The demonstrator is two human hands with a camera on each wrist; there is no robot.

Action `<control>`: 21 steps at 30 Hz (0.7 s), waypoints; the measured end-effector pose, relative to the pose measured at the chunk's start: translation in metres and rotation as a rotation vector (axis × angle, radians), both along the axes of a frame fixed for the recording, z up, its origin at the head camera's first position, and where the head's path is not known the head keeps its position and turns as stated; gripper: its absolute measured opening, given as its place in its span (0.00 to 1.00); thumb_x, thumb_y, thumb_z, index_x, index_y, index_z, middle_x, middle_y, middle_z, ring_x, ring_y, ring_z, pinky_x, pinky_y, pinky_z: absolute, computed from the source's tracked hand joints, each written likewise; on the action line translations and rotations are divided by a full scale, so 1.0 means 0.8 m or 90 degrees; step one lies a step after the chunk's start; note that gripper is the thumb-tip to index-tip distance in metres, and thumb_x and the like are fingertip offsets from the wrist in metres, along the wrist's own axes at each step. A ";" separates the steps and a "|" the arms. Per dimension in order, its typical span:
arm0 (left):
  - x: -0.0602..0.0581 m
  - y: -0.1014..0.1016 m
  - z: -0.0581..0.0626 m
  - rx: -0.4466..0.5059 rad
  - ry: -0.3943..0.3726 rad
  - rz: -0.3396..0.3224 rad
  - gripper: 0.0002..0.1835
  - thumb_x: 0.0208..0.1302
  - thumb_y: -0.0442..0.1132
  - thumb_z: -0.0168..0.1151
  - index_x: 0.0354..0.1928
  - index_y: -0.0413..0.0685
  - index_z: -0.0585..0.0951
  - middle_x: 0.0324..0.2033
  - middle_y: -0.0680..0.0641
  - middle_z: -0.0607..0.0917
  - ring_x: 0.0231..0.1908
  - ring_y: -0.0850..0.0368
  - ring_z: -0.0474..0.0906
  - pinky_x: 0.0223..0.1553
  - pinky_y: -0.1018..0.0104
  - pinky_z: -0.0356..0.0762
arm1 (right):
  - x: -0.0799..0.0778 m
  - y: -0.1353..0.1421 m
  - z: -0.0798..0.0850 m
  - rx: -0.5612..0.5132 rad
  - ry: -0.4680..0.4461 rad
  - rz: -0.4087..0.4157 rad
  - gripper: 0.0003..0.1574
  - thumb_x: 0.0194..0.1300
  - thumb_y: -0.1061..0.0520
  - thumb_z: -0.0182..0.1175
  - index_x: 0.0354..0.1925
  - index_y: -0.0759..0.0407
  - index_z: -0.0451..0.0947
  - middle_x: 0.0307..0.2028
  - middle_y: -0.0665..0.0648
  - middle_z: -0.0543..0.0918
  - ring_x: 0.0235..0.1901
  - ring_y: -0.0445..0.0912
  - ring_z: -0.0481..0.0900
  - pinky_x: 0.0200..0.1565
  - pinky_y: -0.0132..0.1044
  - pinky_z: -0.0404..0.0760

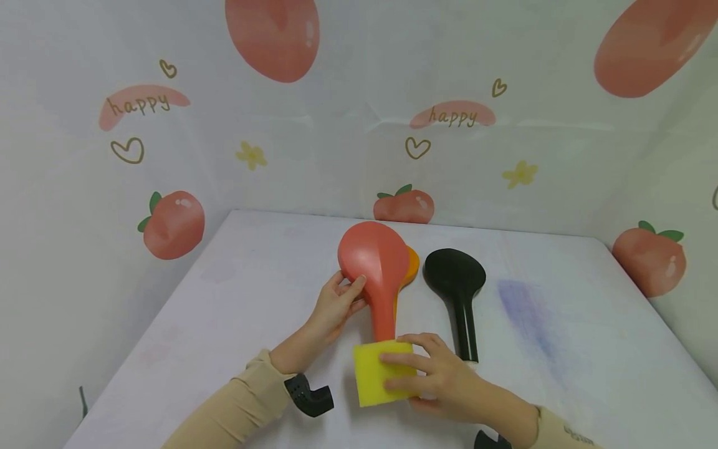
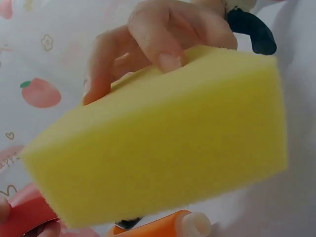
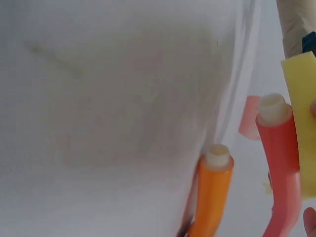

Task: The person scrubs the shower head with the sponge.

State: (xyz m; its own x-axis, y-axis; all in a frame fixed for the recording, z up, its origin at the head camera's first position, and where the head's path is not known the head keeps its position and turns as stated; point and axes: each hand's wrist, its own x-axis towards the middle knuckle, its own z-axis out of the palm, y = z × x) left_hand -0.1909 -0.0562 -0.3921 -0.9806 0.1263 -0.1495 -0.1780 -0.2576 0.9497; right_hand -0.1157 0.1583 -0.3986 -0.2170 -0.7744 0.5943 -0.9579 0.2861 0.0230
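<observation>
A red shower head (image 1: pixel 374 255) is held by my left hand (image 1: pixel 336 302), which grips the side of its round head with the thumb on top. My right hand (image 1: pixel 443 377) holds a yellow sponge (image 1: pixel 373 374), fingers spread over its upper face, at the lower end of the red handle. In the left wrist view the thick sponge (image 2: pixel 168 158) fills the middle. The right wrist view has the sponge (image 3: pixel 302 113) alongside the red handle (image 3: pixel 279 153), whose white connector end shows. An orange shower head (image 1: pixel 412 263) is partly hidden behind the red one.
To the right of the orange one lies a black shower head (image 1: pixel 455 274), its handle toward me. The white table (image 1: pixel 252 262) has a purple smudge (image 1: pixel 527 312) on its right side. Behind stands a white backdrop (image 1: pixel 336 137) printed with fruit and hearts.
</observation>
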 end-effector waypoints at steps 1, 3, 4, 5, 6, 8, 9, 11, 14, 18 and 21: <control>0.000 0.000 0.000 0.000 0.001 -0.002 0.21 0.67 0.36 0.54 0.60 0.41 0.67 0.38 0.48 0.83 0.36 0.62 0.82 0.45 0.65 0.82 | -0.001 0.000 0.001 0.000 0.006 0.005 0.25 0.49 0.55 0.68 0.48 0.41 0.79 0.55 0.50 0.77 0.54 0.53 0.70 0.51 0.43 0.71; 0.001 0.000 0.001 0.010 -0.001 -0.008 0.21 0.67 0.35 0.54 0.60 0.41 0.67 0.37 0.49 0.83 0.36 0.62 0.82 0.45 0.66 0.82 | -0.005 0.001 0.005 -0.002 0.012 -0.002 0.25 0.48 0.55 0.68 0.47 0.41 0.79 0.55 0.50 0.77 0.54 0.53 0.70 0.50 0.43 0.71; 0.002 0.000 0.002 0.014 -0.002 -0.011 0.21 0.67 0.35 0.54 0.60 0.41 0.67 0.36 0.50 0.83 0.35 0.62 0.82 0.44 0.66 0.82 | -0.007 0.001 0.008 -0.004 0.011 -0.011 0.24 0.48 0.55 0.68 0.47 0.40 0.79 0.55 0.50 0.77 0.54 0.53 0.70 0.50 0.44 0.71; 0.002 -0.001 0.003 0.014 -0.001 -0.017 0.21 0.67 0.35 0.54 0.60 0.41 0.67 0.35 0.51 0.83 0.35 0.63 0.82 0.44 0.67 0.82 | -0.011 0.002 0.011 -0.009 0.011 -0.021 0.23 0.50 0.55 0.67 0.47 0.41 0.79 0.55 0.51 0.77 0.54 0.53 0.69 0.50 0.45 0.71; 0.003 0.000 0.004 0.012 -0.002 -0.022 0.20 0.67 0.36 0.54 0.60 0.41 0.67 0.34 0.52 0.83 0.33 0.64 0.82 0.43 0.69 0.82 | -0.014 0.002 0.013 -0.014 0.011 -0.034 0.21 0.52 0.54 0.66 0.46 0.41 0.79 0.55 0.51 0.77 0.54 0.53 0.69 0.50 0.46 0.72; 0.005 0.000 0.005 0.002 -0.003 -0.037 0.21 0.67 0.38 0.54 0.59 0.40 0.67 0.31 0.53 0.82 0.30 0.64 0.81 0.41 0.72 0.82 | -0.021 0.004 0.018 -0.028 0.009 -0.067 0.15 0.58 0.52 0.62 0.46 0.41 0.80 0.54 0.52 0.78 0.54 0.54 0.69 0.49 0.48 0.72; 0.005 0.000 0.006 -0.002 -0.004 -0.044 0.21 0.67 0.38 0.54 0.59 0.40 0.67 0.30 0.53 0.82 0.30 0.64 0.80 0.40 0.73 0.82 | -0.024 0.004 0.020 -0.035 0.004 -0.086 0.13 0.61 0.50 0.58 0.46 0.41 0.80 0.54 0.52 0.78 0.54 0.54 0.68 0.49 0.48 0.72; 0.006 0.001 0.007 -0.012 -0.003 -0.054 0.21 0.67 0.39 0.55 0.59 0.40 0.67 0.31 0.53 0.81 0.30 0.65 0.80 0.41 0.73 0.81 | -0.029 0.006 0.023 -0.056 -0.006 -0.117 0.13 0.66 0.47 0.52 0.45 0.42 0.80 0.54 0.53 0.78 0.54 0.54 0.68 0.49 0.50 0.72; 0.006 0.003 0.006 -0.007 -0.012 -0.048 0.20 0.66 0.38 0.55 0.58 0.41 0.68 0.34 0.52 0.82 0.34 0.63 0.81 0.44 0.70 0.82 | -0.033 0.006 0.025 -0.082 -0.022 -0.147 0.19 0.68 0.43 0.44 0.44 0.43 0.81 0.53 0.54 0.78 0.53 0.56 0.69 0.49 0.53 0.73; 0.005 0.003 0.003 -0.004 -0.018 -0.026 0.20 0.66 0.38 0.55 0.58 0.42 0.68 0.34 0.51 0.81 0.34 0.62 0.80 0.43 0.70 0.82 | -0.028 0.003 0.022 -0.086 -0.028 -0.140 0.14 0.67 0.45 0.51 0.44 0.44 0.81 0.53 0.55 0.78 0.53 0.56 0.69 0.48 0.54 0.75; 0.004 0.001 0.002 0.004 -0.018 -0.014 0.20 0.67 0.37 0.54 0.59 0.41 0.67 0.32 0.52 0.81 0.33 0.63 0.81 0.42 0.70 0.82 | -0.019 0.004 0.018 -0.051 -0.027 -0.107 0.13 0.60 0.50 0.62 0.45 0.42 0.81 0.54 0.53 0.78 0.53 0.55 0.69 0.47 0.51 0.77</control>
State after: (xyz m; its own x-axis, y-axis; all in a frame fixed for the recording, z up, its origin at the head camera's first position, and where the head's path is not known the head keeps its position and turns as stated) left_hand -0.1879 -0.0552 -0.3908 -0.9732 0.1483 -0.1756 -0.2096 -0.2591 0.9428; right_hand -0.1310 0.1612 -0.3842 -0.3651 -0.6758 0.6403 -0.8962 0.4413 -0.0453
